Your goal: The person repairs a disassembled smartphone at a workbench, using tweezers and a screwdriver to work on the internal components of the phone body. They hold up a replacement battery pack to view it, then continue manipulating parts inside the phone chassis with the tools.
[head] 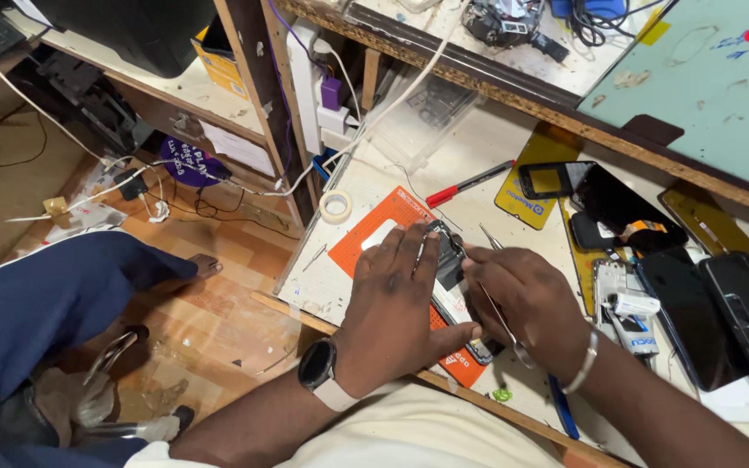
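left grip [400, 303] pressed flat on opened phone [451, 286]; right grip [526, 299] pinching tweezers [494, 269] beside it.

- Opened phone [451, 276]: lying flat on an orange mat [374, 230], mostly covered by the left hand [392, 303].
- Thin metal tweezers [494, 286]: slanted, held in the right hand [526, 303].

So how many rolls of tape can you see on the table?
1. The roll of tape lies flat near the table's left edge, just beyond the orange mat, apart from both hands. More could be hidden under the clutter.
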